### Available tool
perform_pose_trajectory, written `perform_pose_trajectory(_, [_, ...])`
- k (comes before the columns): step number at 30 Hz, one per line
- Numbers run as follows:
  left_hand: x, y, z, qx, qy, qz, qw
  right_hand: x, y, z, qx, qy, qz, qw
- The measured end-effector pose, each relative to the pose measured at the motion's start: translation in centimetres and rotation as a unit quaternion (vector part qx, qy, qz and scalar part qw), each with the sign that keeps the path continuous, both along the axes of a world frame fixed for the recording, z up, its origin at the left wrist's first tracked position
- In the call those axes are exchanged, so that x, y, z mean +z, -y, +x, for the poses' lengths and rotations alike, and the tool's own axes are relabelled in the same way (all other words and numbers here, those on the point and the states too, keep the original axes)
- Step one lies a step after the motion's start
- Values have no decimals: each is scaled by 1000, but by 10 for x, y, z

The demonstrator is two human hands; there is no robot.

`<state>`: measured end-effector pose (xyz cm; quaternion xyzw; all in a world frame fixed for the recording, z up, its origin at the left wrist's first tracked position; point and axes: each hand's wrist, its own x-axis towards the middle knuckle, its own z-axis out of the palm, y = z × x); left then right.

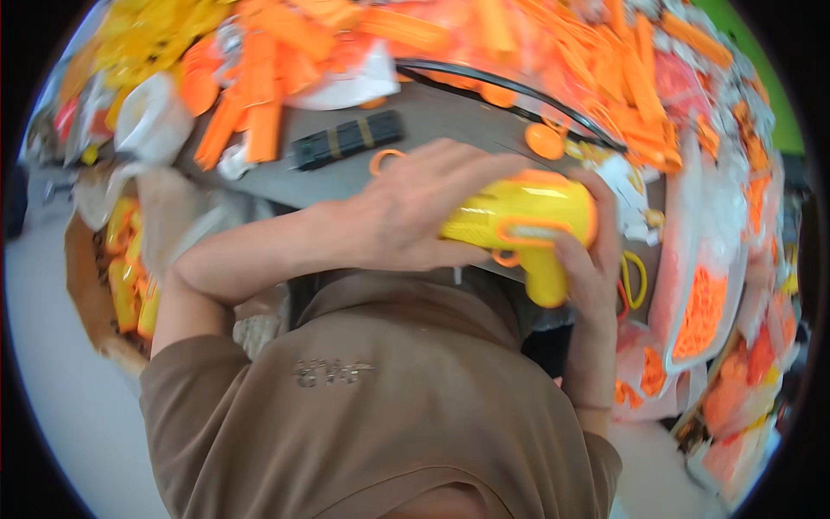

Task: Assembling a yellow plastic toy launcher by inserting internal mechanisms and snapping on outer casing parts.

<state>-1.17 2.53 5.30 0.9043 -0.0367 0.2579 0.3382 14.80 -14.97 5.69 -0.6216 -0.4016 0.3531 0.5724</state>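
Close in front of my body, a yellow toy gun (519,212) with orange trim is held between both hands, its handle pointing down toward me. My left hand (424,203) is closed round the end on the left, with the fingers over the top and the thumb below. Wrapped round the other end is my right hand (596,242), its thumb near the handle. Beyond my left wrist, a black bar-shaped thing (347,140) with gold bands lies on the grey table (324,186). A small orange ring (386,161) shows behind my left hand.
Orange plastic parts (268,78) pile up along the far side, with a black curved strip (519,91) before them. A clear bin (692,355) of small orange pieces stands at right, beside yellow-handled scissors (635,281). At left sits a cardboard box (91,285) of yellow-orange toys.
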Motion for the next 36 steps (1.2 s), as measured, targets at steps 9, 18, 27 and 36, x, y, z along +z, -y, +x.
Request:
perform_pose_trajectory(9, [71,9,-43,-59,-341,-160,925,16,-18,-36,177,265,196,927])
perform_pose_trajectory(18, [152,-71,-230,360,-98,-156,915,13,-48,-66,202,124,197,951])
perform_pose_trajectory(27, [119,-86,-358,533,-411,-182,717,21,-112,-144,337,389,317,797])
perform_pose_trajectory(36, [86,-87,-318,444,-531,-167,702,5,-184,-277,517,522,283,616])
